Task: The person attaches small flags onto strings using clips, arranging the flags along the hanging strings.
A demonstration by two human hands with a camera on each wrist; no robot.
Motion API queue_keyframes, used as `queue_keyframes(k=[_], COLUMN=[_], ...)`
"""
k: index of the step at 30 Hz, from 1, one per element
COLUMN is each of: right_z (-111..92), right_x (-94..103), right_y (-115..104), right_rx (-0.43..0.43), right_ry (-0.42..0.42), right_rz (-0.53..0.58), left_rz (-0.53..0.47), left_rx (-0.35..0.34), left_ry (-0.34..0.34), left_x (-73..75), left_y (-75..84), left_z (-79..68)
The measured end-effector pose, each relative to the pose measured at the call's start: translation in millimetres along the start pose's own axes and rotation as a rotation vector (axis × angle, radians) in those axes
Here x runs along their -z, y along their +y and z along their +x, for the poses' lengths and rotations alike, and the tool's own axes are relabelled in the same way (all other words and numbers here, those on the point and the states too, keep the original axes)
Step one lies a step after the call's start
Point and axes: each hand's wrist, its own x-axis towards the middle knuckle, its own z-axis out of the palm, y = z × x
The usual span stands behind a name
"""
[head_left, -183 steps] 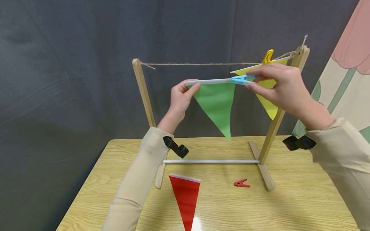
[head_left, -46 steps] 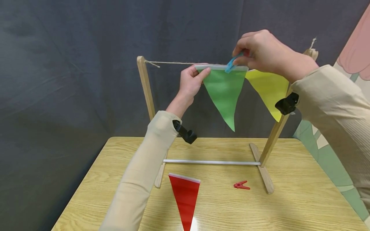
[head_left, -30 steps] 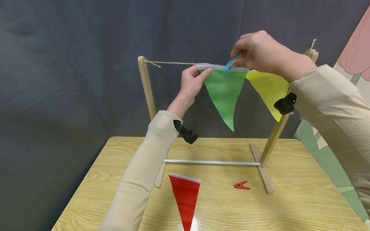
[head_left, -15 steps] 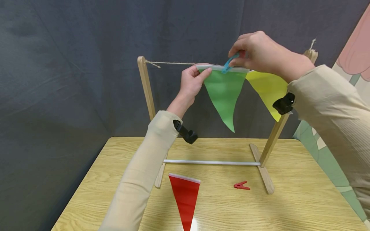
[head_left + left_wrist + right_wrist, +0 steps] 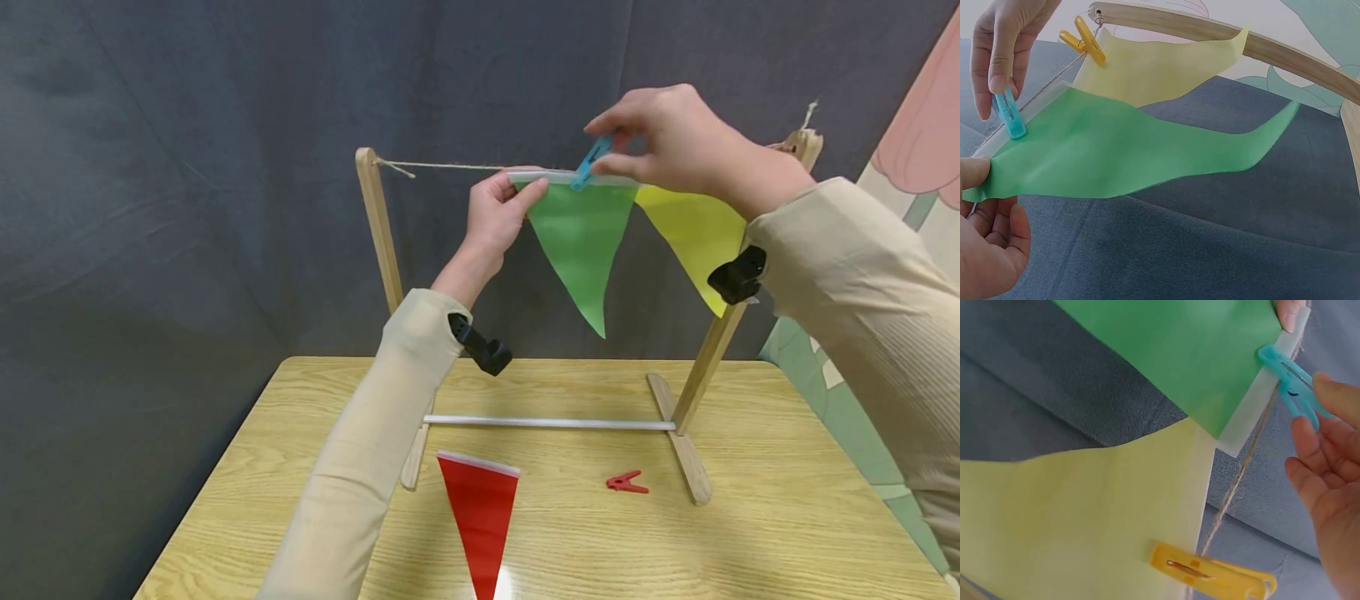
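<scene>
Green flag held up at the twine. Left hand: thumb and fingers clamped on its white edge. Right hand: fingers around the blue clip set on that edge; pinch firmness hard to judge. Yellow flag alongside, yellow clip on it. Red flag, red clip: on desk.

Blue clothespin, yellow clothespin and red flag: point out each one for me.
Blue clothespin (image 5: pixel 1287 377), right wrist view, on its body near the spring.
Yellow clothespin (image 5: pixel 1213 575), right wrist view, on the middle of its body.
Red flag (image 5: pixel 483 518), head view, on its red part below the pale top strip.
</scene>
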Motion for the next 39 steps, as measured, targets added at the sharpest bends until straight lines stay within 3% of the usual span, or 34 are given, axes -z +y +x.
queue_keyframes(k=[5,10,15,22,28,31,39], right_z=[-2,-2,1,6,12,14,11], right_x=[1.8,1.2,-0.1,-0.1,0.7,1.1,0.3], right_y=[0,-2,-2,-2,-2,-3,-2], right_rx=[-0.291,-0.408,-0.398,-0.225,-0.156,-0.170,-0.356], right_ry=[-0.097,-0.118,-0.097,-0.059,-0.095,-0.121,-0.177], right_rz=[0.069,0.108,0.132,0.079,0.035,0.021,0.059], left_rz=[-0.003,0.001,-0.001,-0.001,0.008,0.012,-0.005], left_rx=[0.004,0.005,0.004,-0.001,0.000,0.002,-0.013], left_ry=[0.002,0.005,0.009,-0.003,-0.010,-0.008,0.004], left_x=[0.9,2.2,2.4,1.8,1.0,0.6,-0.3], left_y=[-0.7,-1.3,-0.4,-0.8,-1.1,-1.6,-4.0], left_z=[-0.3,0.0,-0.2,0.6,0.9,0.9,-0.1])
